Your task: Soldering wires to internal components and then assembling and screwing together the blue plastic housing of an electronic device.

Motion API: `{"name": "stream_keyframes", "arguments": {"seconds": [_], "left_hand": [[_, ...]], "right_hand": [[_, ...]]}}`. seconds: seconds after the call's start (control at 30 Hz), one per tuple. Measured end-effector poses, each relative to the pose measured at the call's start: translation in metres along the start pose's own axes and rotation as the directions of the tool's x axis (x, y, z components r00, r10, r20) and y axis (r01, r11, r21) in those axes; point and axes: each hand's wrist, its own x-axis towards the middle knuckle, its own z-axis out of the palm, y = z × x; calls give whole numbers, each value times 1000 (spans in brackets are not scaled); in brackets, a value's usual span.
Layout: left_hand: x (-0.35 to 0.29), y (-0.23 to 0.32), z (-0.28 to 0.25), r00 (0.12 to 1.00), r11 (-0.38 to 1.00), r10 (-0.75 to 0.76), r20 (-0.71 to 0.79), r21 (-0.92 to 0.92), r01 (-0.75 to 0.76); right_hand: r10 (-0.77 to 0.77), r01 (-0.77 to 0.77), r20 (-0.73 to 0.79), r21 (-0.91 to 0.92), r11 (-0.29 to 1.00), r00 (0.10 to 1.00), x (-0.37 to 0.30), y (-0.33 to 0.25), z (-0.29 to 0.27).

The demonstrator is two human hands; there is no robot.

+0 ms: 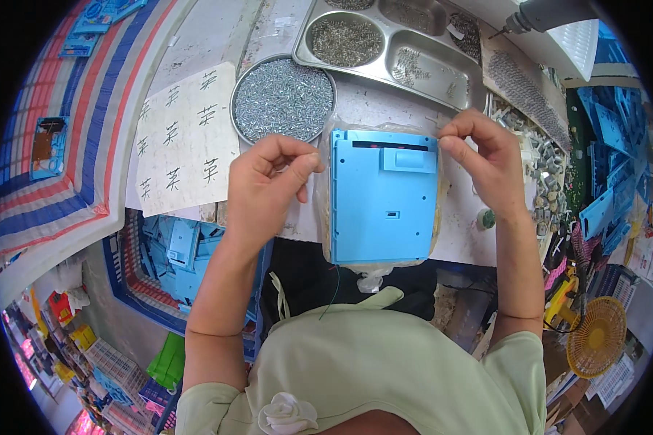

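Note:
A light blue plastic casing point(384, 203) lies in front of me on a pad wrapped in clear plastic point(326, 210). It has a dark slot along its far edge, a raised block below that, and several small holes. My left hand point(272, 185) hovers by the casing's left edge, thumb and fingertips pinched together. My right hand point(486, 152) is at the far right corner, thumb and forefinger closed beside a corner hole. Whatever either pinch holds is too small to make out. Beyond the left hand, a round metal bowl point(283, 101) is full of small silvery screws.
A steel compartment tray point(384, 69) with small metal parts stands at the back. A power screwdriver point(519, 25) hangs at upper right. Paper with handwriting point(185, 138) lies left. Blue casings fill a crate point(134, 279) below left and pile up at right point(609, 152). A yellow fan point(595, 337) stands lower right.

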Motion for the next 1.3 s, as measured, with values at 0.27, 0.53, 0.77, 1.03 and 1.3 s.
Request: {"name": "stream_keyframes", "arguments": {"seconds": [0.27,0.53,0.77,1.03,1.3], "left_hand": [[-10,42,47,950,950,-117,291,-245,192],[-20,31,40,866,870,-271,421,-277,407],[-12,12,14,961,893,275,16,366,-262],[19,15,12,783,389,487,387,706,-592],[16,23,12,769,308,505,391,751,-584]], "right_hand": [[-492,494,56,-22,869,869,-13,-39,29],[-640,643,92,-210,736,763,-26,-54,42],[-324,320,-45,-74,944,945,-26,-28,14],[197,-187,-116,90,978,974,-7,12,3],[91,-89,11,-111,990,996,2,10,4]]}}
